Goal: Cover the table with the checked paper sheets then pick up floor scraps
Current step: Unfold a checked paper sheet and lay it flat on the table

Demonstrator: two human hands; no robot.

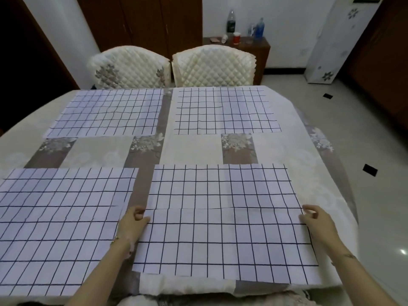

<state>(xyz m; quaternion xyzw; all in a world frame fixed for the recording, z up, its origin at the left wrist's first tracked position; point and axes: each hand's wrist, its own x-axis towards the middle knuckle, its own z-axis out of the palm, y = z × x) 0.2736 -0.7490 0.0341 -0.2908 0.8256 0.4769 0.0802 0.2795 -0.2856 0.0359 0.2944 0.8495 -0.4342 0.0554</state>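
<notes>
You are pinching the near-right checked sheet [220,235] by its side edges, left hand [134,220] and right hand [314,219] curling onto it, as it is lying on the table [194,149]'s near side. The near-left sheet [55,228] is running off frame; floor scraps [369,170] are showing only as dark patches.

Two cream quilted chairs [129,67] stood together; a dark bottle [231,24] and red cup [236,38] sat on a brown wooden cabinet [261,51].
</notes>
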